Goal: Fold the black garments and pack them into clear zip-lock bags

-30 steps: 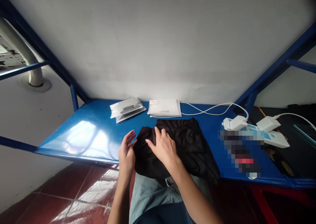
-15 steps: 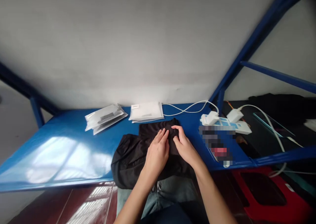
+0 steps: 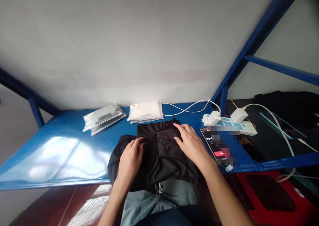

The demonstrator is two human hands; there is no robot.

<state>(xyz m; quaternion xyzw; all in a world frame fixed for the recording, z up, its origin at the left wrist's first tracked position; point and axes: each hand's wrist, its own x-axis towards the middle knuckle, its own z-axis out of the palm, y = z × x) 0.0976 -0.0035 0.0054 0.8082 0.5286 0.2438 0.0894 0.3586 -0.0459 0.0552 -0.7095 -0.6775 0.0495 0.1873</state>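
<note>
Cloth (image 3: 159, 166), black, soft and creased, lay before me, straight-edged at 12 o'clock and bunched into a rounded fold at 9. It covered the front of the table (image 3: 57, 128), whose blue top was smooth and glossy enough to mirror bright patches. Around the cloth, flat packets (image 3: 106, 116) in cloudy wrapping sat askew between 10 and 11, and a neater white pile (image 3: 145, 110) lay near its far edge at 12. A thin white cable (image 3: 184, 111) curved at 1, a long power strip (image 3: 245, 128) lay at 2, and a slim dark phone (image 3: 213, 144), partly blurred out, at 3.

Toward 6 the cloth reached past the table's front edge, over my jeans (image 3: 161, 199). Wide room stood open at 9; toward 12 only a narrow strip parted cloth and pile, and toward 3 the phone lay just beside my wrist.

My left hand (image 3: 130, 158) rested on the fold at 9, fingers bent; whether they pinched it, I could not tell. My right hand (image 3: 190, 143) lay at 2, palm down, forearm slanting up from 5, thumb and forefinger spread apart over the cloth's far corner.
</note>
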